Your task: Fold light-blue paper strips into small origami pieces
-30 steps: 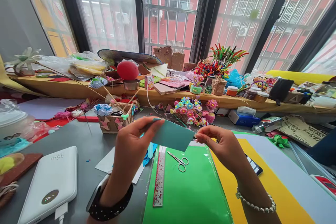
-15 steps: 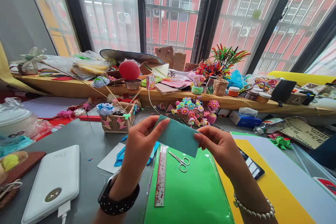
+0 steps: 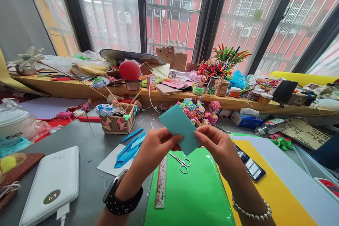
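**Teal paper (image 3: 180, 127) pinched at a slant between two hands**

The thin, matte rectangle is held up above the counter (image 3: 91, 197), one corner angled toward the window. The left hand (image 3: 156, 149) has a narrow grip, thumb over the paper's lower left edge; the right hand (image 3: 219, 144) pinches the right edge, its grip equally narrow. With so little paper under the fingertips, uneven pressure could make it slip or twist, and opposing pulls could crease or tear it. If dropped, it would probably land near the scissors (image 3: 181, 162), small, metallic and ring-handled, lying beneath on a glossy green sheet (image 3: 196, 192). Beside them rests a straight, patterned ruler (image 3: 160, 188). Left of these, angular folded blue paper pieces (image 3: 125, 155) overlap flat white paper (image 3: 106, 165). Beyond stands a rough brown box (image 3: 116, 125) with papery blue flowers (image 3: 105, 109).
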`<state>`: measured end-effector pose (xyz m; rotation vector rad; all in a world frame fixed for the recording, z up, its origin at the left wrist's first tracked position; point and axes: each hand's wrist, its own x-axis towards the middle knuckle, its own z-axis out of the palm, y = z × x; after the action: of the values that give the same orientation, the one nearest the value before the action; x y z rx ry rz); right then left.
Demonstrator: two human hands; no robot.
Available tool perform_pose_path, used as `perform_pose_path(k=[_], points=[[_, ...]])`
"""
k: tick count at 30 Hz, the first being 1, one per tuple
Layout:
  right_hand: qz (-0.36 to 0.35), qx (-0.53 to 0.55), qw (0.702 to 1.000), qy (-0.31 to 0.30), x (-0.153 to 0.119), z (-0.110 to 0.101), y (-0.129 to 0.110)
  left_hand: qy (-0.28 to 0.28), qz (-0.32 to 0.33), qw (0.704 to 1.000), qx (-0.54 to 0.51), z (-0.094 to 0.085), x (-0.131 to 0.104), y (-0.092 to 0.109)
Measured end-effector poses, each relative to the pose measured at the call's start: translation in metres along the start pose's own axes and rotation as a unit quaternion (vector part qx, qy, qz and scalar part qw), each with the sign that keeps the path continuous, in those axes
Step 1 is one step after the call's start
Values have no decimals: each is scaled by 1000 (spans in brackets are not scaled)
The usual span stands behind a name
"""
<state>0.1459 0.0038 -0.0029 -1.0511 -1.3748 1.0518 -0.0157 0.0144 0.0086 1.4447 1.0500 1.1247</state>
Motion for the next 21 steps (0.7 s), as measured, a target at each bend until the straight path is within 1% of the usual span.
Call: perform_pose_path(k=[2, 5, 8, 11, 18, 21], points=[[6, -38, 999, -5, 1, -1, 1, -8, -3, 1000, 26, -1, -1, 1], [14, -59, 998, -17, 2, -3, 4, 12, 16, 1000, 16, -1, -1, 1], [24, -62, 997, -37, 2, -4, 4, 29, 37, 999, -3, -2, 0, -2], [33, -63, 996, -49, 2, -5, 2, 24, 36, 999, -11, -2, 1, -4], [38, -41, 997, -44, 1, -4, -1, 39, 47, 998, 13, -1, 0, -1], [31, -53, 997, -44, 1, -4, 0, 41, 52, 997, 28, -2, -1, -1]])
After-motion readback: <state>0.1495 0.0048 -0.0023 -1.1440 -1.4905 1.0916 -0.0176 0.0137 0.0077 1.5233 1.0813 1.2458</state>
